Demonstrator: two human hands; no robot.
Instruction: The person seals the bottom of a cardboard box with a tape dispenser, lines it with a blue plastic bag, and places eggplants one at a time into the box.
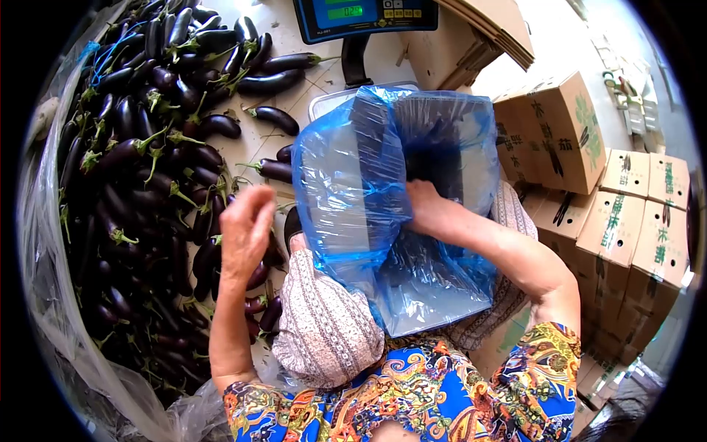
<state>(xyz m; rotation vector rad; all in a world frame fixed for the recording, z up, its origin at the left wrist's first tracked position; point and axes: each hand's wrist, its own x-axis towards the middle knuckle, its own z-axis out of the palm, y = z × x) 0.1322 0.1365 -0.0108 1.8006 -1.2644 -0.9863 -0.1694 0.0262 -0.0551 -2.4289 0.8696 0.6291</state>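
A box lined with a blue plastic bag [346, 177] stands between my knees, its flaps folded outward under the film. My right hand [427, 206] reaches into the bag's opening near the middle; its fingers are hidden by the blue film. My left hand [249, 221] hovers over the right edge of a large pile of eggplants [132, 191], fingers partly bent and thumb apart, with nothing seen in it. Two loose eggplants [272, 170] lie between that hand and the box.
A digital scale display [361, 16] on a post rises behind the box. Flattened cardboard [486, 26] is at the top. Printed cartons [549, 132] are stacked on the right. Clear plastic sheeting [55, 295] borders the pile on the left.
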